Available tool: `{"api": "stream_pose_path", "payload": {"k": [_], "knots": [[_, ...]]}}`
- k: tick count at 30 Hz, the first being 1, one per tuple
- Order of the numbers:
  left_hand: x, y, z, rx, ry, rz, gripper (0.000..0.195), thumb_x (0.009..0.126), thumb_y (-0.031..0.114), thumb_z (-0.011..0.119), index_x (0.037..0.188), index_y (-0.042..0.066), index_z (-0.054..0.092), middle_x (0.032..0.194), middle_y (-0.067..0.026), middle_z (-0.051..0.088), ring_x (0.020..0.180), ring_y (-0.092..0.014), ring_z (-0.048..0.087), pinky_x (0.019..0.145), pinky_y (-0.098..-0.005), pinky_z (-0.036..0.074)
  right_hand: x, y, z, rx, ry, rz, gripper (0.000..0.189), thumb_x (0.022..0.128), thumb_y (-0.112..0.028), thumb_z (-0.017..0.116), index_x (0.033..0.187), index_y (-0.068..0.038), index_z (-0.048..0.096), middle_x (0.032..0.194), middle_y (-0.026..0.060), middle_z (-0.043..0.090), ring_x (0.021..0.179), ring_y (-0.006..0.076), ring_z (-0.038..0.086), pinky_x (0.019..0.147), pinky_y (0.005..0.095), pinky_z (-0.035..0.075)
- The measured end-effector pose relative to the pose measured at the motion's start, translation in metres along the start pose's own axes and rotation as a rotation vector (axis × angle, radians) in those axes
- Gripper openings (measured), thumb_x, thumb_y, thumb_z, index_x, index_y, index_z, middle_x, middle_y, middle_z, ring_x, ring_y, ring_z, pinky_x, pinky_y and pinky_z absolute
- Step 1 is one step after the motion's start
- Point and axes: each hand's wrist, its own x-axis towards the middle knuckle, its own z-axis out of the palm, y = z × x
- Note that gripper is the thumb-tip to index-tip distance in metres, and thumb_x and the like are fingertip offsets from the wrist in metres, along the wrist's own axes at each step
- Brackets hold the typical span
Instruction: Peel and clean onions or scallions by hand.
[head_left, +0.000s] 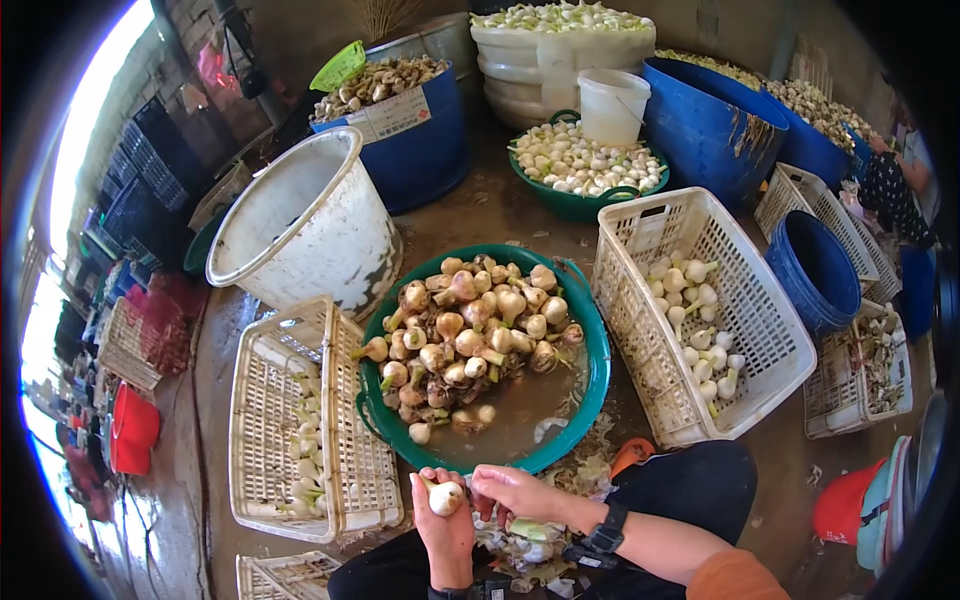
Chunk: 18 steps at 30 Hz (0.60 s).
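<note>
In my left hand (442, 540) is a garlic bulb (446, 498), pale with brown specks and a short stem. My right hand (521, 491) is just to its right, fingers curled towards the bulb; whether anything is inside them is hidden. Both hands are at the near rim of a green basin (600, 382). Unpeeled, soiled garlic bulbs (465, 330) are heaped in it beside murky water. Below the hands, garlic skins and trimmings (525, 544) lie between the person's legs. Cleaner bulbs (705, 352) lie in the white plastic crate (739, 270) on the right.
Another white crate (281, 420) with trimmed garlic stands left of the basin. Behind are a scuffed white tub (330, 225), a blue barrel (420, 157) and a green tub of bulbs (589, 210) bearing a white bucket (611, 105). Another person (904, 172) is at the far right.
</note>
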Motion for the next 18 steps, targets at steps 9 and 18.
{"api": "stream_pose_path", "payload": {"k": [9, 18], "knots": [[-0.002, 0.000, -0.001, 0.137, 0.094, 0.053, 0.022, 0.092, 0.030, 0.043, 0.081, 0.010, 0.046, 0.074, -0.0018, 0.048, 0.073, -0.013, 0.047, 0.070, -0.0252, 0.041, 0.002, 0.013, 0.004, -0.633, 0.179, -0.343, 0.028, 0.083, -0.029, 0.053, 0.074, -0.003, 0.049, 0.059, 0.0079, 0.053, 0.053, 0.0174, 0.051, 0.051, 0.0310, 0.040], [-0.002, -0.002, -0.002, 0.221, 0.218, 0.149, 0.020, 0.090, 0.029, 0.046, 0.082, 0.011, 0.046, 0.072, -0.0013, 0.049, 0.072, -0.014, 0.048, 0.070, -0.0260, 0.041, 0.005, 0.012, 0.012, -0.359, 0.050, -0.208, 0.024, 0.084, -0.026, 0.052, 0.072, -0.005, 0.050, 0.056, 0.0044, 0.053, 0.049, 0.0157, 0.051, 0.048, 0.0295, 0.040]]}}
